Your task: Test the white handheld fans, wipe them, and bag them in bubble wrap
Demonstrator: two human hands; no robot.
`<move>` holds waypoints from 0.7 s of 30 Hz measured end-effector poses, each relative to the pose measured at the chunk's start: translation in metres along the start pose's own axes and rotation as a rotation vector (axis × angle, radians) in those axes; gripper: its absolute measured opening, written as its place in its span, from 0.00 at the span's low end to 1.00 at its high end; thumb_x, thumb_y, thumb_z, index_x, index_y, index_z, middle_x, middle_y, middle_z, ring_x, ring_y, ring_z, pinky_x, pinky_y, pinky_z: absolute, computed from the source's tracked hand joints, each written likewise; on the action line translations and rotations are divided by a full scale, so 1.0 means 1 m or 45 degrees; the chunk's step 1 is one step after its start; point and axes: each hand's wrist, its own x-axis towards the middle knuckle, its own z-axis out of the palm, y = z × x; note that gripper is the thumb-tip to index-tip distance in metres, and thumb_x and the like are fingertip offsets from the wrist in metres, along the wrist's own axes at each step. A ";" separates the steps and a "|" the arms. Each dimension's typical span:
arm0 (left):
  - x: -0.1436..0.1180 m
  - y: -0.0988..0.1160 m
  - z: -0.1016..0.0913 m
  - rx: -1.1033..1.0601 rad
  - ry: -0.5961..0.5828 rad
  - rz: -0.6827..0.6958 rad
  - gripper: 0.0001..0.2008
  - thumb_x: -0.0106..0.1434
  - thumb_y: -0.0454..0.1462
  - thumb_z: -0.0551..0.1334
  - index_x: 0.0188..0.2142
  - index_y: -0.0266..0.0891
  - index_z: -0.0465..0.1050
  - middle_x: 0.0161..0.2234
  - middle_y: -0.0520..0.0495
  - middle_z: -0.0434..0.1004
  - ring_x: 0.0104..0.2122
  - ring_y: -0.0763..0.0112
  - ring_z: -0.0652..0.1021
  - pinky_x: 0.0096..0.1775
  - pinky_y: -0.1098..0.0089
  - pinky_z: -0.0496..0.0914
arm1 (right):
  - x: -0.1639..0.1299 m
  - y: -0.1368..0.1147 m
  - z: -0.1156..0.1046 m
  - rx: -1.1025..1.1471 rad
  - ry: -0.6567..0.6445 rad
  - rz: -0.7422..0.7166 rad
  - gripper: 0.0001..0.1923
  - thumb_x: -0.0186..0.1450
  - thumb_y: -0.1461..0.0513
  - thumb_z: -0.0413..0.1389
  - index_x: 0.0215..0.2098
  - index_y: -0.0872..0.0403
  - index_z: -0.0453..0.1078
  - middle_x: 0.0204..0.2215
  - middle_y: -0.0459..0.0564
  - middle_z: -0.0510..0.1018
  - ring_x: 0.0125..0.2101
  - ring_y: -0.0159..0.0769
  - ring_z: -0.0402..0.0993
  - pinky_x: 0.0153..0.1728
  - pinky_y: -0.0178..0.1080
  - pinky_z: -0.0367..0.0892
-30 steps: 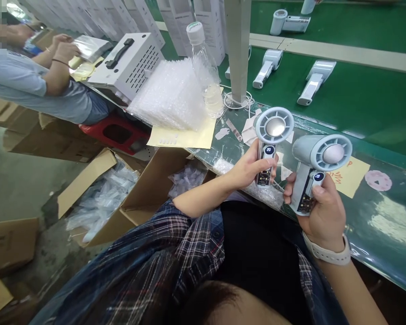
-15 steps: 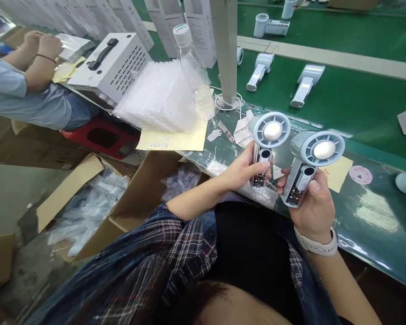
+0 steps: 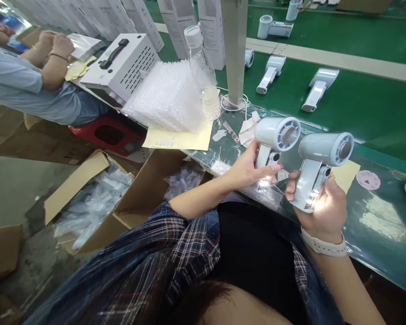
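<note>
Your left hand (image 3: 248, 169) is wrapped around the handle of one pale handheld fan (image 3: 274, 140), and your right hand (image 3: 321, 207) grips the handle of a second handheld fan (image 3: 320, 164) just beside it. You hold both upright above the near edge of the desk (image 3: 385, 216), in front of your chest, with their round heads turned to your right, so you see the heads from the side. A bright glow shows at the lower part of each handle, against your fingers. A white watch strap (image 3: 325, 246) sits on your right wrist. On the green belt (image 3: 375, 104) beyond the desk, more fans (image 3: 320, 88) of the same kind lie flat, well apart from your hands. To your left on the desk stand a clear plastic bottle (image 3: 203, 74) and a heap of bubble wrap (image 3: 165, 97), which rests on a yellow sheet (image 3: 186, 137); behind them sits a white metal box with a black handle (image 3: 122, 65). Below the desk edge an open cardboard carton (image 3: 145, 189) holds small clear bags. Farther left, another person (image 3: 30, 88) in a light blue shirt sits with both hands on the desk.
</note>
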 end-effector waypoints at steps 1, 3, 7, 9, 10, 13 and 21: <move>0.000 0.000 0.000 -0.025 -0.011 -0.028 0.36 0.64 0.60 0.73 0.53 0.44 0.55 0.44 0.44 0.82 0.29 0.66 0.84 0.34 0.63 0.77 | 0.000 0.000 -0.001 0.007 -0.004 0.024 0.25 0.63 0.39 0.67 0.43 0.49 0.81 0.33 0.51 0.84 0.24 0.41 0.77 0.21 0.41 0.73; -0.001 -0.001 -0.001 -0.086 -0.042 -0.073 0.35 0.66 0.65 0.67 0.53 0.45 0.55 0.41 0.46 0.82 0.27 0.64 0.83 0.32 0.62 0.76 | -0.001 0.001 -0.001 -0.017 0.024 0.045 0.31 0.63 0.34 0.66 0.42 0.51 0.84 0.36 0.56 0.85 0.30 0.45 0.82 0.28 0.45 0.80; -0.003 0.002 -0.002 -0.036 -0.028 -0.090 0.29 0.68 0.61 0.63 0.53 0.45 0.58 0.37 0.51 0.79 0.28 0.65 0.81 0.31 0.65 0.73 | -0.003 0.000 0.003 -0.019 0.077 0.042 0.26 0.64 0.39 0.70 0.46 0.50 0.85 0.47 0.58 0.86 0.47 0.53 0.85 0.45 0.51 0.85; -0.007 0.010 0.000 0.019 -0.026 -0.046 0.28 0.69 0.60 0.64 0.53 0.45 0.58 0.38 0.51 0.78 0.31 0.66 0.80 0.33 0.66 0.71 | -0.004 -0.003 0.005 -0.045 0.094 -0.013 0.22 0.64 0.42 0.71 0.43 0.49 0.85 0.47 0.57 0.87 0.49 0.54 0.85 0.49 0.55 0.84; -0.009 0.015 0.001 0.023 -0.038 -0.024 0.28 0.70 0.60 0.64 0.53 0.45 0.59 0.39 0.50 0.78 0.33 0.66 0.80 0.34 0.67 0.71 | -0.004 -0.005 0.006 -0.073 0.101 -0.046 0.20 0.64 0.43 0.71 0.42 0.48 0.85 0.45 0.56 0.87 0.48 0.55 0.85 0.50 0.57 0.84; -0.016 0.032 0.005 -0.010 -0.088 0.036 0.29 0.70 0.62 0.65 0.54 0.46 0.59 0.41 0.50 0.78 0.34 0.66 0.80 0.35 0.66 0.72 | -0.010 -0.018 0.010 -0.128 0.096 -0.122 0.16 0.64 0.45 0.70 0.39 0.47 0.86 0.40 0.56 0.87 0.45 0.57 0.86 0.45 0.60 0.85; -0.017 0.034 0.011 -0.214 -0.191 0.007 0.33 0.68 0.58 0.69 0.62 0.46 0.62 0.47 0.43 0.80 0.42 0.58 0.85 0.44 0.58 0.81 | -0.005 -0.021 0.006 -0.324 0.233 -0.745 0.13 0.55 0.55 0.78 0.37 0.44 0.85 0.39 0.47 0.84 0.40 0.47 0.83 0.54 0.60 0.82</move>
